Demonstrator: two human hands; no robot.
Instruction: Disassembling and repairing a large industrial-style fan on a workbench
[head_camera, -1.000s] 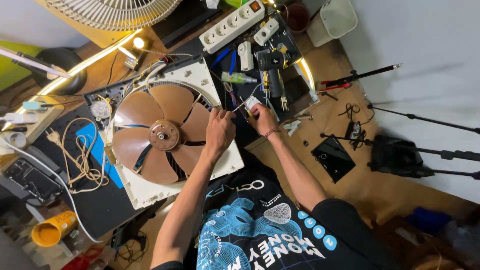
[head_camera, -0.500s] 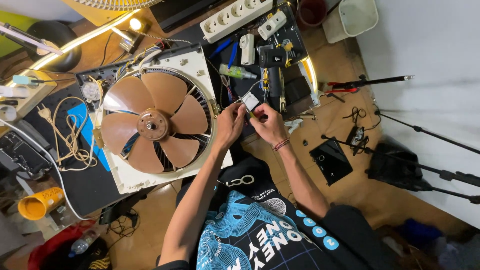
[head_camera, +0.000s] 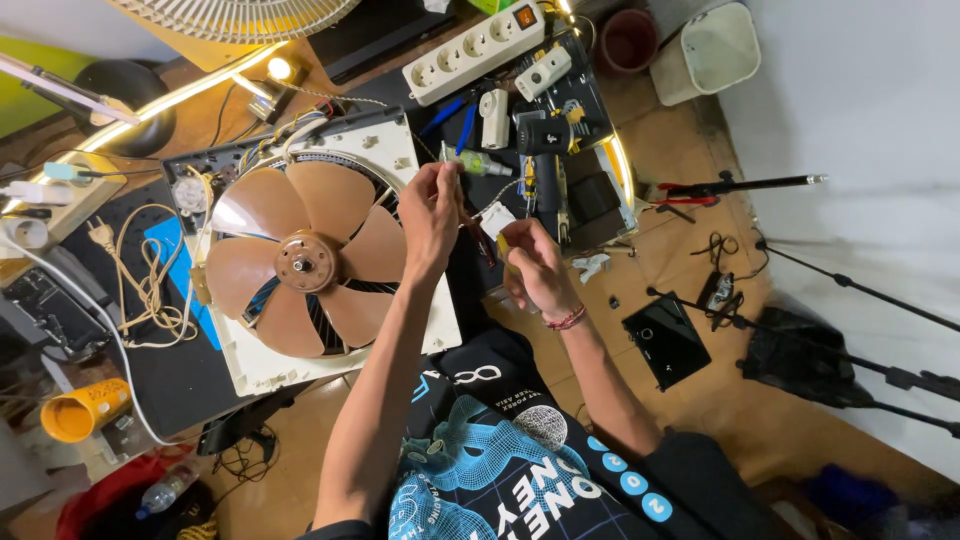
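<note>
Pinched grip of left hand on thin wire (right hand around white block)

Dark rectangular phone screen on floor.

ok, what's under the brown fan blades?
Under the brown fan blades sits a cream square frame with a dark slatted grille showing in the gaps. Blue shows through one gap. The hub hides the motor. The left hand overlaps the frame's right edge.

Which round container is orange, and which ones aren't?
The orange cup lying on its side at the lower left. The round pot at the top is dark reddish brown, and the bin beside it is white and squarish.
</note>
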